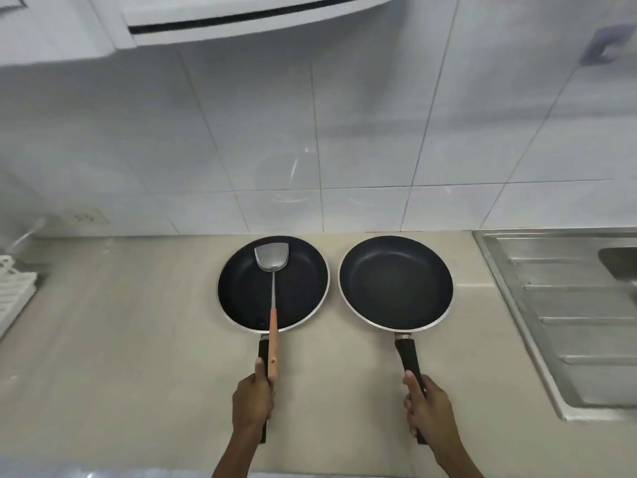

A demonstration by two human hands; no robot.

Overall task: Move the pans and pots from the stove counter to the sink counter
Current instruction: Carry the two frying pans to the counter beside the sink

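Left hand clamps the spatula pan handle, right hand the empty pan; sink at three o'clock; release looks next.

A steel sink drainboard lies at right. A white rack sits at left. White tiles cover the wall, with a socket low left.
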